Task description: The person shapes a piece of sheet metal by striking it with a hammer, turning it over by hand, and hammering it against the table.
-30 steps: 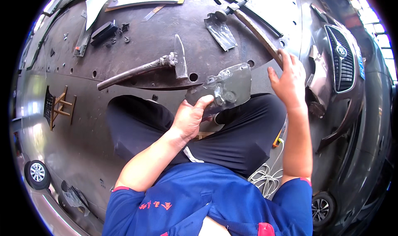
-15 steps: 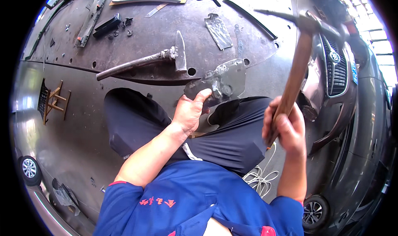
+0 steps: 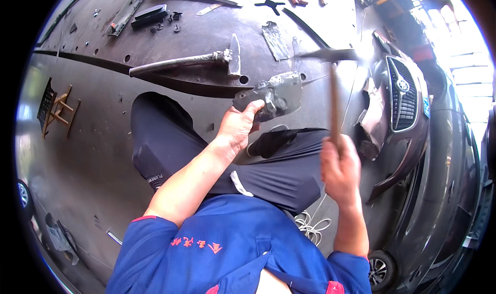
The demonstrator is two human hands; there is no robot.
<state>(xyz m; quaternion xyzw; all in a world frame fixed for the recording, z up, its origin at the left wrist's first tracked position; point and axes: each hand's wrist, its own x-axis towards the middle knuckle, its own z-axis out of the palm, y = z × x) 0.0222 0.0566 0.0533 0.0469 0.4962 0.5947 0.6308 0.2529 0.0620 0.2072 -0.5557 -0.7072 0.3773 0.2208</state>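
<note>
My left hand (image 3: 240, 122) is closed on the near left end of a dented grey metal plate (image 3: 285, 95), thumb on top. The plate's far side is at the edge of a dark metal table (image 3: 181, 46); whether it touches is unclear. In my right hand (image 3: 341, 165) is a hammer (image 3: 334, 100), gripped near the bottom of its wooden handle. Its long head, blurred by motion, hangs above and right of the plate, apart from it. A second hammer (image 3: 186, 63), with a worn handle, lies on the table's near edge, left of the plate.
A crumpled metal sheet (image 3: 275, 41), a dark cross-shaped piece (image 3: 269, 4) and a black strip (image 3: 305, 26) lie on the table. At right stands a dark car (image 3: 444, 165) with its front toward the table. A wooden stool (image 3: 62, 110) is at left; white cable (image 3: 312, 227) lies coiled on the floor.
The hammer in my right hand has swung left and down, its head nearer the plate. My left hand keeps its hold on the plate. The whole view has shifted slightly.
</note>
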